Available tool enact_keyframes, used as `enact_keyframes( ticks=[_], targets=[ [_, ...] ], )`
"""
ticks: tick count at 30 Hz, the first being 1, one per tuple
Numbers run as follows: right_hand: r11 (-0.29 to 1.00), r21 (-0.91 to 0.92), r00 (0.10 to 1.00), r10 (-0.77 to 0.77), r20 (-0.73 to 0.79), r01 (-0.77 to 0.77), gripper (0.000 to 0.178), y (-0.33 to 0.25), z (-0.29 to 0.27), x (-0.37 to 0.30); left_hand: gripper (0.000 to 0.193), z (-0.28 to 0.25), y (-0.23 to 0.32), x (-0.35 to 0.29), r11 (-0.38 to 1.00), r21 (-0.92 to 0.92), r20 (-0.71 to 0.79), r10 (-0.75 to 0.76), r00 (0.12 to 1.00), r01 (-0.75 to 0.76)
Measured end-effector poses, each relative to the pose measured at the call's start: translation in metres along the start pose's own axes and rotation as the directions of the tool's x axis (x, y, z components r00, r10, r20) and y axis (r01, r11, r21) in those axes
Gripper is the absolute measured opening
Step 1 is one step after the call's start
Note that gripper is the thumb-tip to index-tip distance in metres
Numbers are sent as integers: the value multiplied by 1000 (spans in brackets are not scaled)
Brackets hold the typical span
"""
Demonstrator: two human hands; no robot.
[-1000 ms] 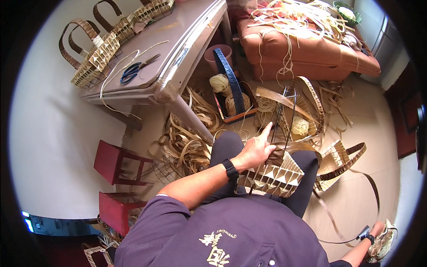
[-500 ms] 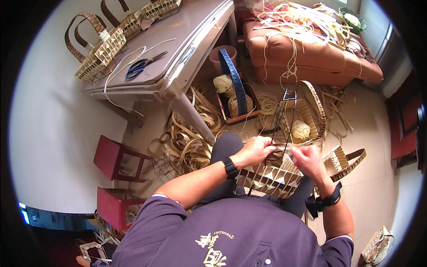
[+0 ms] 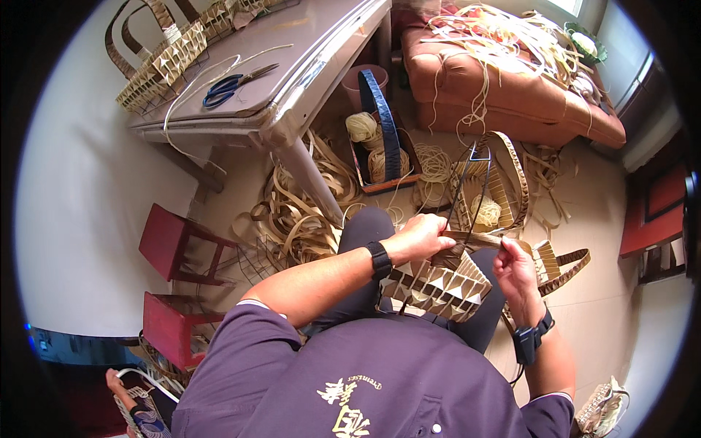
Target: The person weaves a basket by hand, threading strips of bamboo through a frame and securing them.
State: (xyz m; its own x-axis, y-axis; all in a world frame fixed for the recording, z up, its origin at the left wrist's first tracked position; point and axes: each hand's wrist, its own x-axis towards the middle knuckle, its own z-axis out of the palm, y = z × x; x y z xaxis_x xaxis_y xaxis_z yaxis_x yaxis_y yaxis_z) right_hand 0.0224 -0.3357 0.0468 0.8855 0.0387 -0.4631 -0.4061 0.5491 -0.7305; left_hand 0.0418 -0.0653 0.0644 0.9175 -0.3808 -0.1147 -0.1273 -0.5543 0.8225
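Observation:
On my lap rests a small woven basket (image 3: 438, 288) with a cream and brown pattern and a black wire handle frame (image 3: 478, 155) rising from it. My left hand (image 3: 420, 239) is closed at the near side of that frame, pinching a brown flat strip (image 3: 478, 237). The strip runs from there to my right hand (image 3: 515, 269), whose thumb and fingers pinch it on the right, above the basket's rim. Brown strip material also shows inside the basket, partly hidden by my left hand.
Ahead stand a basket with a blue handle (image 3: 394, 139) and another basket (image 3: 520, 182) holding cord. Strips pile up beside the table leg (image 3: 310, 168). Scissors (image 3: 232, 86) lie on the table (image 3: 292, 44). Red stools (image 3: 164, 248) stand left. Another person's hand (image 3: 115, 381) shows lower left.
My right hand has moved right and slightly down, drawing the brown strip out between both hands. My left hand keeps its pinch. The other person's hand has risen at lower left.

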Motion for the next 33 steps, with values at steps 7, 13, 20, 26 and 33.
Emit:
enact_keyframes(
  ticks=[7,13,20,26,33],
  targets=[
    [623,-493,791,-534,299,607,25,-4,40,-59,49,-10,12,-14,856,466,-260,372,891,-222],
    [391,-628,736,-449,507,672,8,5,52,-48,39,15,45,-15,865,429,-170,359,918,-259],
    [528,-688,867,-287,408,498,60,9,53,-6,17,1,32,-12,922,270,-140,324,935,-279],
    [890,-381,931,-115,346,251,17,52,49,2,16,-20,10,-6,942,195,-160,306,939,-273],
    [930,-244,961,-268,68,277,32,77,94,0,64,-31,-30,29,830,-537,-18,168,986,-151]
  ],
)
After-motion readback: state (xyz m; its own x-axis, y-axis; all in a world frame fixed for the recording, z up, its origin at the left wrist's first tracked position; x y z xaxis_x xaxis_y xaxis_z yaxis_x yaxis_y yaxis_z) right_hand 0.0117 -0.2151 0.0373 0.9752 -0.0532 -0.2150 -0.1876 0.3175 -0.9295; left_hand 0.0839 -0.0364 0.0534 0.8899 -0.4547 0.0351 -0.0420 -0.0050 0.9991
